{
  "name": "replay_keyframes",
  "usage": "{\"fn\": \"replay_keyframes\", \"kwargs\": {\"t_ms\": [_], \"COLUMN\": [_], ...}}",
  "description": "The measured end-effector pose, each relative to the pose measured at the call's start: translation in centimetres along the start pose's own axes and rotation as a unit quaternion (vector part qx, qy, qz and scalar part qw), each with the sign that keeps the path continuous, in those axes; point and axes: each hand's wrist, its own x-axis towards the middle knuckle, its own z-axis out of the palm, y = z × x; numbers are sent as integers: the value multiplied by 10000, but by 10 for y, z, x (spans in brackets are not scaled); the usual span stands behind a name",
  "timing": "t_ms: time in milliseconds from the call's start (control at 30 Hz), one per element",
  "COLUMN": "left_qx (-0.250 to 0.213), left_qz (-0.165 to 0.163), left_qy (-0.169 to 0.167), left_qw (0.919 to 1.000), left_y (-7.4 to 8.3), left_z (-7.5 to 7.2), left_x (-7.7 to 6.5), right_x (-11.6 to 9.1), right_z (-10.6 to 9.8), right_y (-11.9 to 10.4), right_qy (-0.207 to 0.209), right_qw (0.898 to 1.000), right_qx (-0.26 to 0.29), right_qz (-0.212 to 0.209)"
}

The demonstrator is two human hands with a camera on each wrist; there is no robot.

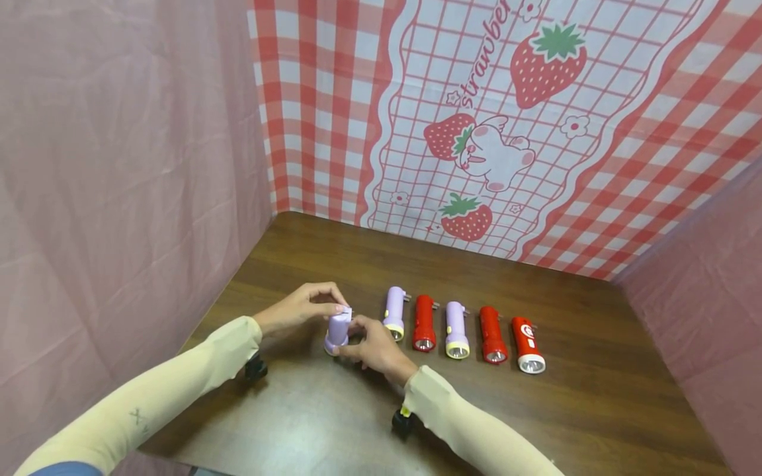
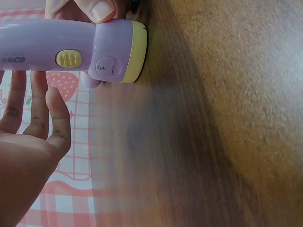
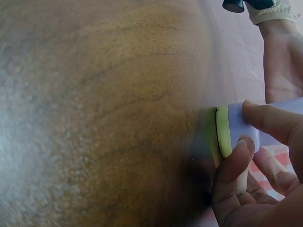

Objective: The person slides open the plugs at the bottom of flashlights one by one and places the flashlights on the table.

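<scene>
A lilac flashlight (image 1: 339, 328) with a yellow rim stands upright, lens end down, at the table's left-centre. At its raised tail, my left hand (image 1: 312, 305) holds it between thumb and fingers; a small pale piece shows by the thumb. My right hand (image 1: 378, 347) grips its wide head from the right, low near the table. Seen from the left wrist, the flashlight (image 2: 109, 49) shows a ribbed yellow switch (image 2: 69, 58), with the left fingers (image 2: 59, 113) reaching past its body. In the right wrist view, right thumb and fingers pinch the lilac head (image 3: 238, 124) just above its yellow rim.
Right of my hands, several flashlights lie in a row, lenses toward me: lilac (image 1: 394, 307), red (image 1: 424, 320), lilac (image 1: 455, 324), red (image 1: 491, 330), and red with white rim (image 1: 525, 337). Pink curtains (image 1: 137, 165) flank the wooden table (image 1: 571, 410); a strawberry-print cloth (image 1: 321, 119) hangs behind.
</scene>
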Motion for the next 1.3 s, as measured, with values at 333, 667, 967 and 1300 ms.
{"fn": "replay_keyframes", "kwargs": {"t_ms": [333,667,967,1300], "left_qx": [-39,-119,-121,57], "left_qz": [51,116,134,145], "left_qy": [29,81,-4,-115], "left_qw": [10000,9998,9998,9998], "left_y": [0,0,-2,0], "left_z": [1,2,2,1], "left_x": [3,4,5,10], "right_x": [1,1,-1,0], "right_z": [-1,0,1,0], "right_y": [0,0,-1,-1], "right_qy": [-45,-14,-13,11], "right_qw": [10000,10000,10000,9999], "right_qx": [-44,-47,-3,-106], "right_qz": [4,6,60,82]}}
